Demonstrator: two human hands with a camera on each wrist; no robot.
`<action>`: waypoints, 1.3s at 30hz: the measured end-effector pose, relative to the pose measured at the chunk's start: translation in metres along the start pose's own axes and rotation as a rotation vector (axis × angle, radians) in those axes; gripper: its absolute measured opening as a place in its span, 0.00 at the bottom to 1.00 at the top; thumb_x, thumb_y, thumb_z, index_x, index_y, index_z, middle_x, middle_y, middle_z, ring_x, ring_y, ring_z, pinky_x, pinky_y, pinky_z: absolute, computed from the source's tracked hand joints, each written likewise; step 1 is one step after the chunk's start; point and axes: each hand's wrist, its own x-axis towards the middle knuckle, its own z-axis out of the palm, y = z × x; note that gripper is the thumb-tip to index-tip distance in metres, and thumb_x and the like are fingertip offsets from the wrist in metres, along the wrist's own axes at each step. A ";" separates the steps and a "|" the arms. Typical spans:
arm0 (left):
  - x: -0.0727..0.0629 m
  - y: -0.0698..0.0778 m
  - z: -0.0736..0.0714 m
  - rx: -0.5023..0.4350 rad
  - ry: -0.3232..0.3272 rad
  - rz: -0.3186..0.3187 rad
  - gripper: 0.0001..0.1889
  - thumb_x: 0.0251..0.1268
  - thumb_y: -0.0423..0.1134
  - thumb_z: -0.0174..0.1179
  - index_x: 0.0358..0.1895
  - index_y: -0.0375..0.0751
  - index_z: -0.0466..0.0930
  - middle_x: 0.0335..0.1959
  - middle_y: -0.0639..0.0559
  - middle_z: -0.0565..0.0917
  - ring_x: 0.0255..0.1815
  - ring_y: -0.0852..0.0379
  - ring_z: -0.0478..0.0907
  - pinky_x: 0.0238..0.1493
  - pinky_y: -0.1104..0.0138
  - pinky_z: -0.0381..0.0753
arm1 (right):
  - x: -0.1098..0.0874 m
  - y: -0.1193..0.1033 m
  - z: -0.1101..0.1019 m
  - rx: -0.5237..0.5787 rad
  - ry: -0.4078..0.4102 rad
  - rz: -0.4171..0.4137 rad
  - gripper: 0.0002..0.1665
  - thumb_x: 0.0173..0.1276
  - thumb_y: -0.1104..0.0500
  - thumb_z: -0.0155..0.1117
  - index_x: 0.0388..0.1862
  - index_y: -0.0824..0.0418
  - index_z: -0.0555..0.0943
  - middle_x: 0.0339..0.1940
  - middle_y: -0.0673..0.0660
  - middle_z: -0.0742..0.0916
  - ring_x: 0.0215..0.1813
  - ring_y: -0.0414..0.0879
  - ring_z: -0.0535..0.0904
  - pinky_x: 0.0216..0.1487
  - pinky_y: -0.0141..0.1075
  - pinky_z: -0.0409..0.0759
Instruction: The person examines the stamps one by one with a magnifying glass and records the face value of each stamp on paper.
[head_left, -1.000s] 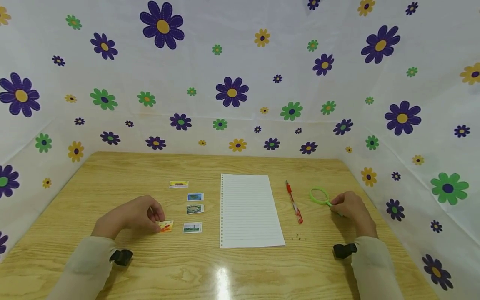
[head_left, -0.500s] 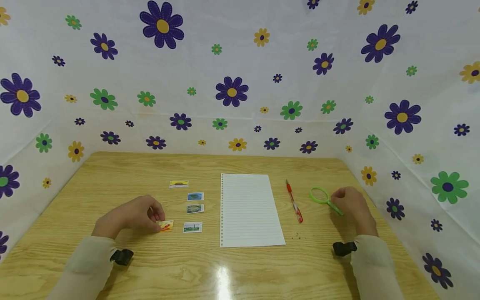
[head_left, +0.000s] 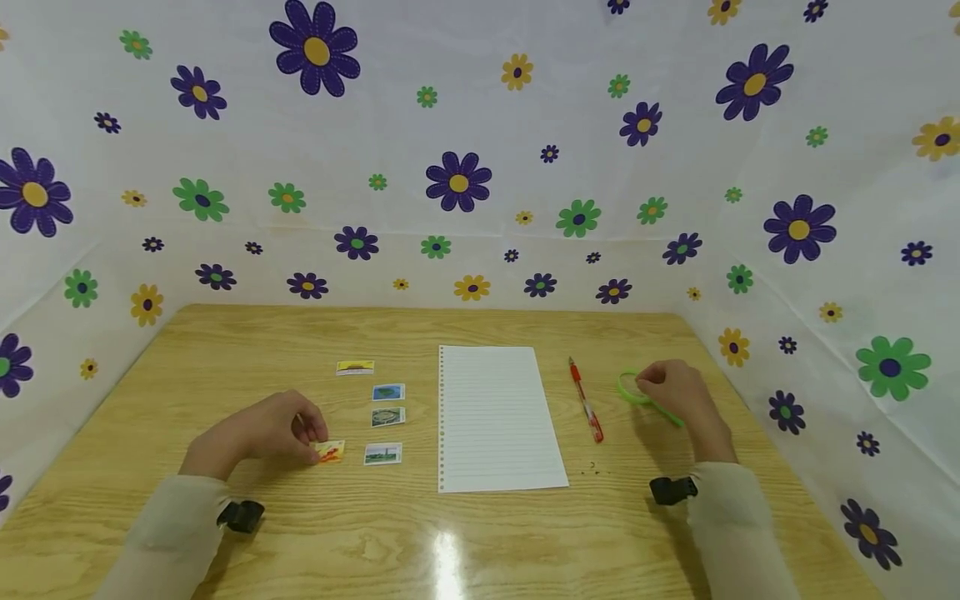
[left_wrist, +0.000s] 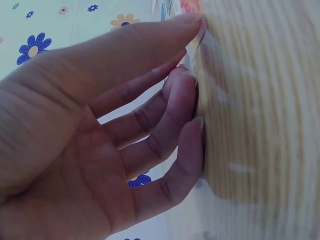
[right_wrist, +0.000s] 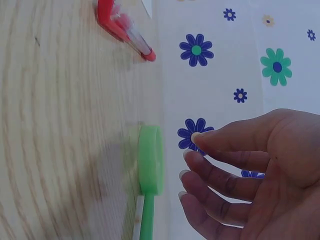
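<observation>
My left hand (head_left: 279, 429) rests at the left of the table, thumb and forefinger pinching the edge of a small yellow and red stamp (head_left: 331, 452). In the left wrist view the thumb tip lies at the edge of this stamp (left_wrist: 190, 6), close to the wood. To its right lies a stamp with a green landscape (head_left: 383, 453). My right hand (head_left: 678, 396) hovers over a green magnifying glass (head_left: 664, 413) and partly covers its ring in the head view. In the right wrist view the loosely curled fingers hold nothing, apart from the magnifying glass (right_wrist: 150, 160) on the table.
A lined sheet of paper (head_left: 498, 421) lies mid-table, with a red pen (head_left: 585, 400) at its right. More stamps lie left of the paper: a yellow one (head_left: 355, 367), a blue one (head_left: 388, 392) and a stadium-like one (head_left: 387, 417). Dark crumbs (head_left: 592, 472) lie below the pen. Flowered cloth (head_left: 480, 233) surrounds the table.
My right hand has let go of the magnifying glass handle and moved up and left over its ring. The left hand stays at the yellow and red stamp.
</observation>
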 end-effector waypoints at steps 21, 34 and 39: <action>-0.002 0.003 -0.002 -0.014 -0.020 0.045 0.13 0.52 0.36 0.79 0.37 0.43 0.84 0.33 0.52 0.81 0.35 0.56 0.75 0.36 0.70 0.76 | 0.010 -0.015 0.011 -0.004 -0.035 -0.070 0.13 0.74 0.61 0.62 0.45 0.70 0.85 0.44 0.68 0.89 0.43 0.57 0.84 0.47 0.52 0.83; 0.005 0.016 -0.005 0.048 0.122 0.157 0.16 0.60 0.40 0.74 0.50 0.42 0.86 0.43 0.50 0.86 0.44 0.54 0.80 0.44 0.65 0.84 | 0.012 -0.021 0.013 0.014 -0.046 -0.195 0.11 0.75 0.63 0.61 0.47 0.70 0.85 0.42 0.65 0.89 0.43 0.55 0.84 0.44 0.47 0.85; 0.017 0.035 0.003 0.076 0.225 0.264 0.21 0.69 0.40 0.67 0.61 0.36 0.81 0.57 0.41 0.85 0.57 0.41 0.81 0.57 0.46 0.84 | 0.018 -0.023 0.016 0.029 -0.063 -0.253 0.10 0.74 0.66 0.62 0.48 0.70 0.85 0.42 0.65 0.88 0.44 0.55 0.85 0.47 0.49 0.86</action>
